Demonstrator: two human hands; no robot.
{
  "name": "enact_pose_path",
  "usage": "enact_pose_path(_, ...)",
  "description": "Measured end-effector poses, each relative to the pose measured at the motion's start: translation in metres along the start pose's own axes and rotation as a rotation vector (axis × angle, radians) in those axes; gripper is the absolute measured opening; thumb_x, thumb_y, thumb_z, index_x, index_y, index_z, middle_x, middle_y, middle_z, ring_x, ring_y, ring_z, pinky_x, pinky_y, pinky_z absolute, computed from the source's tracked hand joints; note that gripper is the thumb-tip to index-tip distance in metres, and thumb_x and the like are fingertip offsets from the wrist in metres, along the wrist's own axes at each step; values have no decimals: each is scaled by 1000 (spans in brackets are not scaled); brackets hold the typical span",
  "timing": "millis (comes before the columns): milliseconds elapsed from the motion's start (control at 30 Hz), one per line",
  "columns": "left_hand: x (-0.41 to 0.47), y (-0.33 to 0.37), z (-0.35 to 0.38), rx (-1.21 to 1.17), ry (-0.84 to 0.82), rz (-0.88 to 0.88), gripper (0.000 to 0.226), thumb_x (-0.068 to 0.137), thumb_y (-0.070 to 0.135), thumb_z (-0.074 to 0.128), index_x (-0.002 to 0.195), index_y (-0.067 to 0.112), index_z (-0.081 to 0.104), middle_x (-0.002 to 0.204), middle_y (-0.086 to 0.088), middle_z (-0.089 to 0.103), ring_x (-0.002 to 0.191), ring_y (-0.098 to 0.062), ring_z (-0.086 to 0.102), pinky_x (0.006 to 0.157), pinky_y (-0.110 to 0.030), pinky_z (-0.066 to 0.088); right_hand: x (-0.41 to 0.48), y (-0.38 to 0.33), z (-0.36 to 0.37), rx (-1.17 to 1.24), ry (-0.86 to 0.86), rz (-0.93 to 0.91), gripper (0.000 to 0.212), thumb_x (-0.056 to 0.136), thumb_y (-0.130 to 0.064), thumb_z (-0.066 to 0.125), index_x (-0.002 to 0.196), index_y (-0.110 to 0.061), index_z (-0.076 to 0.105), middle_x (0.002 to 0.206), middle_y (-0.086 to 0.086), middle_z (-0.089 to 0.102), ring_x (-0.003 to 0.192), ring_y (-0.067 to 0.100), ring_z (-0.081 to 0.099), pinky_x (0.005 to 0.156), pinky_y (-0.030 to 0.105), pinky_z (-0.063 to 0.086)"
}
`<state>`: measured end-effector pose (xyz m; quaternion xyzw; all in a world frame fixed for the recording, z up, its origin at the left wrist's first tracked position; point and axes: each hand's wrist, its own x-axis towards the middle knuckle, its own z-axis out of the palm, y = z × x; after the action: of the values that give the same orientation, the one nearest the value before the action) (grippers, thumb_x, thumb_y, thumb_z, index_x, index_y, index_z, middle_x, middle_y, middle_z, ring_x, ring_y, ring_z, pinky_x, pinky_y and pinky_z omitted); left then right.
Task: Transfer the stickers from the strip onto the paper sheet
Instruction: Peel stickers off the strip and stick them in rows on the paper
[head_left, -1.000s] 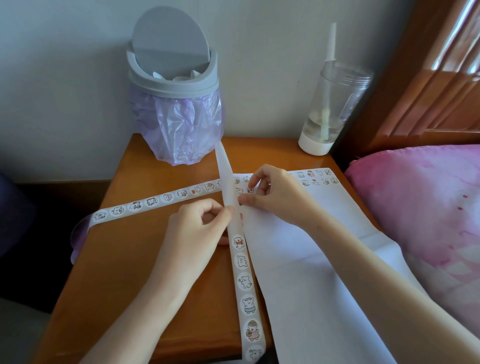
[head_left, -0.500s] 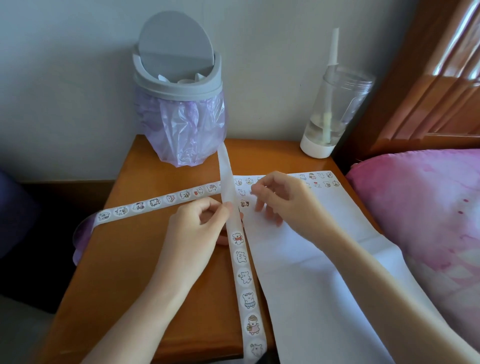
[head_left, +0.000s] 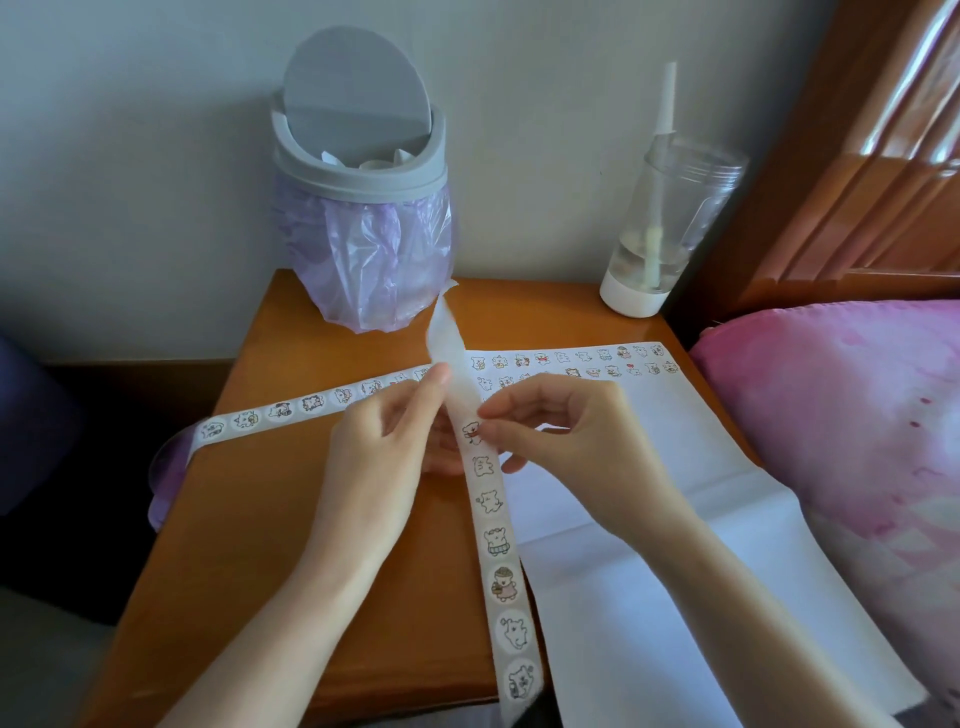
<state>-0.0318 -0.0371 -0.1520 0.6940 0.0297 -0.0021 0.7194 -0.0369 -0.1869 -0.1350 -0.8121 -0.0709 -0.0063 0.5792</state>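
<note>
A long sticker strip (head_left: 496, 551) runs from the table's near edge up between my hands, its peeled blank end rising toward the bin. My left hand (head_left: 384, 447) pinches the strip just above its topmost sticker. My right hand (head_left: 561, 431) pinches the edge of that topmost sticker (head_left: 471, 431), a small bear. The white paper sheet (head_left: 649, 519) lies to the right, with two rows of stuck stickers (head_left: 571, 361) along its far edge. A second strip (head_left: 291, 408) with several stickers lies across the table to the left.
A grey bin (head_left: 363, 208) with a purple bag stands at the back of the wooden table (head_left: 291, 545). A clear cup with a straw (head_left: 660, 223) stands at the back right. A pink pillow (head_left: 857, 441) lies on the right, under the sheet's edge.
My right hand left the paper sheet and came back to the strip, now pinching the top sticker. My left hand shifted its pinch slightly higher on the strip.
</note>
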Motion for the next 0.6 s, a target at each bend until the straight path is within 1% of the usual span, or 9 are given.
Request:
enact_pose_path(67, 0, 1, 0, -34, -43, -23, 31, 93, 30, 55, 80, 7, 72, 71, -7, 75, 63, -19, 73, 56, -22, 58, -1, 0, -1, 21, 33, 6, 6, 79, -5, 73, 82, -10, 72, 75, 4, 73, 62, 12, 67, 59, 17, 52)
enact_pose_path(100, 0, 1, 0, -27, -61, -18, 28, 93, 27, 56, 81, 7, 72, 72, -7, 75, 65, -19, 73, 58, -22, 58, -1, 1, 0, 23, 44, 8, 6, 79, -5, 73, 82, -10, 72, 74, 3, 73, 62, 12, 67, 59, 17, 53)
enact_pose_path(200, 1, -2, 0, 17, -85, 4, 19, 91, 18, 60, 81, 9, 73, 73, -4, 76, 67, -17, 74, 69, -29, 61, -2, 4, 1, -8, 69, 9, 7, 79, -5, 73, 81, -12, 73, 73, 2, 73, 63, 11, 67, 61, 22, 56)
enact_pose_path(300, 2, -4, 0, 58, -70, 21, 17, 90, 18, 62, 80, 12, 74, 73, -2, 76, 68, -18, 74, 75, -38, 60, -1, 7, 1, -55, 84, 3, 10, 79, -7, 74, 79, -16, 72, 73, -1, 72, 67, 11, 67, 63, 28, 57)
enact_pose_path(367, 2, -6, -1, 83, -61, 27, 17, 90, 19, 62, 80, 13, 75, 73, -1, 75, 68, -18, 73, 77, -40, 59, -2, 9, 1, -123, 79, -9, 11, 79, -12, 73, 77, -22, 71, 76, -6, 72, 72, 9, 65, 66, 30, 56)
enact_pose_path(433, 3, -7, -1, 110, -58, 29, 17, 90, 19, 63, 80, 14, 75, 72, -1, 75, 67, -17, 73, 74, -38, 60, -2, 10, 2, -185, 76, -14, 11, 79, -18, 74, 74, -27, 69, 79, -11, 70, 74, 6, 61, 68, 26, 52)
enact_pose_path(500, 3, -8, -1, 134, -58, 28, 16, 90, 20, 62, 81, 15, 74, 72, 0, 75, 67, -16, 73, 70, -33, 60, -2, 10, 0, -199, 67, -15, 10, 79, -21, 74, 73, -28, 69, 81, -12, 69, 73, 5, 57, 65, 20, 48)
enact_pose_path(600, 4, -10, -2, 156, -56, 22, 17, 91, 22, 62, 80, 15, 74, 71, 0, 75, 66, -16, 72, 65, -27, 59, 1, 6, -5, -141, 14, 7, 5, 81, -18, 72, 77, -21, 71, 79, -9, 70, 71, 8, 60, 60, 26, 53)
